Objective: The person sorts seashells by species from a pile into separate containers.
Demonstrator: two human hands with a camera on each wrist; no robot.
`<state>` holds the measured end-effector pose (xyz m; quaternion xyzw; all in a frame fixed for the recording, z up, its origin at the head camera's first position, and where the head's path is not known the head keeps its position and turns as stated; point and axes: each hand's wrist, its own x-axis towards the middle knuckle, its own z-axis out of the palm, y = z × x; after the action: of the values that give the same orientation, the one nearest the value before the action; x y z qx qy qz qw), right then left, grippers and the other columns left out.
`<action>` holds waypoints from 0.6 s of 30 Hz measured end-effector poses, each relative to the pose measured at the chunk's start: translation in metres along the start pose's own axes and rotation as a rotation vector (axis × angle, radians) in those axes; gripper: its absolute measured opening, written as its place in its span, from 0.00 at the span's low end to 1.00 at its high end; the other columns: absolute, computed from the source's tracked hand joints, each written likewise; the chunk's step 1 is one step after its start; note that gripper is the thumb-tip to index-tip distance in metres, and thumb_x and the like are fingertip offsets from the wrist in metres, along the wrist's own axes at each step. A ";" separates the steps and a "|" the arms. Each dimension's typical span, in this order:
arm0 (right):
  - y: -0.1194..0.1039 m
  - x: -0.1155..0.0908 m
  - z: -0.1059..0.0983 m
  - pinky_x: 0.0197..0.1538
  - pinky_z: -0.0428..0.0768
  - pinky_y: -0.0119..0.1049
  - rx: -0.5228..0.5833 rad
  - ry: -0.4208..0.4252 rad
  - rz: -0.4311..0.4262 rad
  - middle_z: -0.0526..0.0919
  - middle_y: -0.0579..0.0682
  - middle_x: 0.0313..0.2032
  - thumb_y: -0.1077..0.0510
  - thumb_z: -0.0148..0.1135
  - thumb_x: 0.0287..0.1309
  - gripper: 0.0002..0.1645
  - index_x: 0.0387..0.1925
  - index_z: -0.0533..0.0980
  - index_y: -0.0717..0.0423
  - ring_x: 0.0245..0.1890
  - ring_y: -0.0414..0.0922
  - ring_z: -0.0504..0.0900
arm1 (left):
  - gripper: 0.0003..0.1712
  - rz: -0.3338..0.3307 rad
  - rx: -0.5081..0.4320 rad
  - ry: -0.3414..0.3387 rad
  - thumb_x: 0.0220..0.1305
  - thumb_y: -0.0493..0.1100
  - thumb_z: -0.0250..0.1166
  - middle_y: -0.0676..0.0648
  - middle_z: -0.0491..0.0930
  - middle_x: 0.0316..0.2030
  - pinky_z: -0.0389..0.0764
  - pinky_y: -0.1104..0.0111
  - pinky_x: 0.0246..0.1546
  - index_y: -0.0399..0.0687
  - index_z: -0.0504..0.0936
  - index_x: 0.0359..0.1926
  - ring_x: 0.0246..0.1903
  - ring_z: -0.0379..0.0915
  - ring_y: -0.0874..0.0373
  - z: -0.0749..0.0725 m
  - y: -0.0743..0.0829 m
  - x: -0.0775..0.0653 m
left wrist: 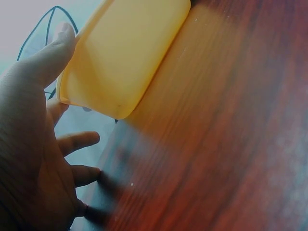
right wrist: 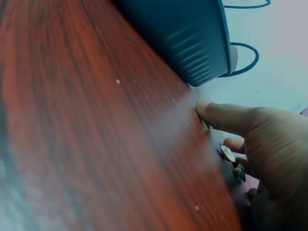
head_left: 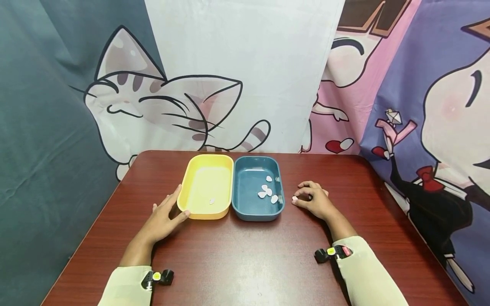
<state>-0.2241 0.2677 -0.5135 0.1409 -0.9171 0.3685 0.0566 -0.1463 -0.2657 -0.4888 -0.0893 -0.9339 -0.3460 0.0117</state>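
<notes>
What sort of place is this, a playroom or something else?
Probably a staged indoor corner for filming tabletop work, though I can't be sure. Cartoon-printed cloth hangs behind a reddish-brown table, where a yellow tray and a blue tray stand side by side.

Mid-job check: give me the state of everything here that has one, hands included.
Yellow tray: upright, uncovered, one white piece inside.
Blue tray: upright, uncovered, five white pieces inside.
Left hand: fingers spread, touching the yellow tray's near left corner.
Right hand: fingers curled, pinching another white piece right of the blue tray.
Two small pieces beside that hand: held or loose, cannot tell.
</notes>
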 end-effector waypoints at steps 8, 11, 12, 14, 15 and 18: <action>-0.001 -0.001 0.002 0.64 0.57 0.64 -0.042 0.012 -0.036 0.84 0.57 0.59 0.55 0.82 0.61 0.04 0.37 0.91 0.47 0.68 0.61 0.73 | 0.55 0.001 0.001 -0.006 0.75 0.62 0.68 0.34 0.57 0.85 0.40 0.14 0.71 0.57 0.49 0.90 0.83 0.49 0.21 -0.002 0.000 -0.001; -0.001 -0.002 0.002 0.64 0.57 0.64 -0.037 0.018 -0.043 0.84 0.56 0.59 0.54 0.82 0.61 0.05 0.38 0.92 0.48 0.68 0.61 0.74 | 0.55 0.004 0.002 -0.004 0.75 0.62 0.68 0.33 0.57 0.85 0.41 0.13 0.71 0.57 0.49 0.90 0.83 0.49 0.20 -0.001 0.000 -0.001; -0.001 -0.002 0.002 0.64 0.57 0.64 -0.031 0.020 -0.042 0.84 0.56 0.59 0.54 0.82 0.61 0.05 0.38 0.92 0.49 0.68 0.61 0.74 | 0.55 0.003 0.003 -0.004 0.75 0.62 0.68 0.34 0.57 0.85 0.40 0.14 0.71 0.56 0.49 0.90 0.83 0.49 0.20 -0.001 0.000 -0.001; -0.001 -0.002 0.002 0.64 0.57 0.63 -0.019 0.024 -0.036 0.84 0.56 0.59 0.55 0.82 0.62 0.05 0.38 0.92 0.49 0.68 0.60 0.74 | 0.55 0.003 0.006 -0.003 0.75 0.62 0.68 0.34 0.57 0.86 0.40 0.14 0.71 0.56 0.49 0.90 0.83 0.49 0.20 -0.001 -0.001 -0.001; -0.001 -0.002 0.002 0.63 0.57 0.63 -0.011 0.027 -0.033 0.84 0.56 0.59 0.54 0.82 0.62 0.05 0.38 0.93 0.49 0.68 0.60 0.74 | 0.55 0.003 0.007 -0.003 0.75 0.62 0.68 0.34 0.56 0.86 0.40 0.14 0.71 0.56 0.49 0.90 0.83 0.49 0.20 -0.001 -0.001 -0.001; -0.001 0.000 0.001 0.62 0.57 0.63 0.015 0.046 -0.038 0.84 0.57 0.59 0.56 0.81 0.62 0.04 0.38 0.92 0.49 0.67 0.60 0.75 | 0.55 0.004 0.006 -0.002 0.75 0.62 0.68 0.34 0.56 0.86 0.40 0.14 0.71 0.57 0.49 0.90 0.83 0.49 0.20 -0.001 0.000 0.000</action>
<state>-0.2233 0.2659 -0.5136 0.1503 -0.9099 0.3774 0.0837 -0.1461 -0.2666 -0.4885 -0.0916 -0.9348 -0.3430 0.0115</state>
